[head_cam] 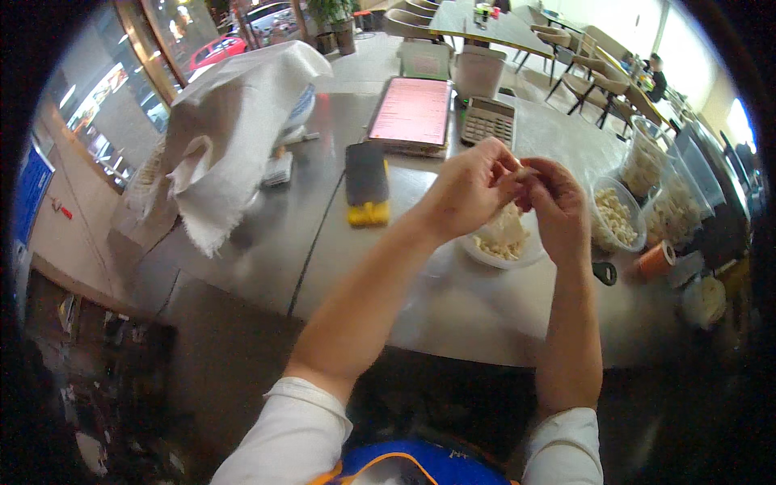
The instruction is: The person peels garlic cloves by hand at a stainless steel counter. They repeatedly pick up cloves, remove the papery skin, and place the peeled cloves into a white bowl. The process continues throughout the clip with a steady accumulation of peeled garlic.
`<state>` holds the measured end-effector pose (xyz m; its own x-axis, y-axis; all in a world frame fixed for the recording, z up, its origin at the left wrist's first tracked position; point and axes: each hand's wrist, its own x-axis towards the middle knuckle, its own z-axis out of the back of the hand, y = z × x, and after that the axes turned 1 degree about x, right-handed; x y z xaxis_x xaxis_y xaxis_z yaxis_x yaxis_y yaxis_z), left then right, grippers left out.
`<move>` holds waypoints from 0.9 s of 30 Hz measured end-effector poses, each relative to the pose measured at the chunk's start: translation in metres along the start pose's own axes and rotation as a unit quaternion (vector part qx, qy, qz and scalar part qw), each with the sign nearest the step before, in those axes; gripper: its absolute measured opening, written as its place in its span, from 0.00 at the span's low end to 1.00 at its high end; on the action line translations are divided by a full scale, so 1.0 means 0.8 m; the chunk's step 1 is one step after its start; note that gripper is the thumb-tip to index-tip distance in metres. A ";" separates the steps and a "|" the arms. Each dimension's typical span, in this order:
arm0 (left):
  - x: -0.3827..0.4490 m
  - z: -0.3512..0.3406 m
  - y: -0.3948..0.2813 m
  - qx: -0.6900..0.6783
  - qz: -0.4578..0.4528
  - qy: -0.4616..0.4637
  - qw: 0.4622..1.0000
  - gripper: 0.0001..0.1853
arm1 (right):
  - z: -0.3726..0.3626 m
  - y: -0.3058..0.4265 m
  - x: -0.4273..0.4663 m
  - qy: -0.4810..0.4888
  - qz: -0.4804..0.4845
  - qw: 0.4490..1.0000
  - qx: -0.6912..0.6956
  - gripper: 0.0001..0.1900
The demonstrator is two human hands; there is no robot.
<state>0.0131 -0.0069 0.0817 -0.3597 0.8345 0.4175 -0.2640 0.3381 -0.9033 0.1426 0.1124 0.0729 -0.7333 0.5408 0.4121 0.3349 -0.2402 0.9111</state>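
My left hand (pixel 470 188) and my right hand (pixel 559 197) meet fingertip to fingertip above the counter. Pinched between them is a small pale piece (pixel 520 163), mostly hidden by my fingers; it could be a garlic clove. Directly below my hands sits a white plastic bowl (pixel 506 262) with pale, clove-like pieces (pixel 500 245) in it, partly covered from view by my hands. To the right of my right hand stands a clear round tub (pixel 597 233) of similar pale pieces (pixel 613 212).
A white woven sack (pixel 242 115) stands at left on the metal counter (pixel 467 315). A black and yellow device (pixel 367 182), a menu sheet (pixel 412 112) and a calculator (pixel 488 121) lie ahead. Clear containers (pixel 676 209), an orange roll (pixel 656 259) and a dark handle (pixel 604 273) are at right.
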 end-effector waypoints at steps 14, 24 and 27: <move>0.000 -0.010 0.009 0.044 0.002 -0.043 0.998 0.11 | -0.008 0.009 -0.007 -0.091 0.199 0.899 -0.379 0.10; 0.002 -0.024 0.013 0.009 -0.035 -0.128 0.991 0.08 | -0.002 -0.001 0.002 -0.012 -0.089 0.994 0.068 0.10; -0.001 -0.022 0.009 -0.003 -0.026 -0.123 0.992 0.07 | -0.003 -0.001 -0.001 -0.027 -0.092 0.992 0.084 0.10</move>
<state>0.0274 0.0029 0.0732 -0.5535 0.6845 0.4745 -0.2822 0.3818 -0.8801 0.1417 0.1103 0.0719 -0.7598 0.6064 0.2344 0.2957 0.0013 0.9553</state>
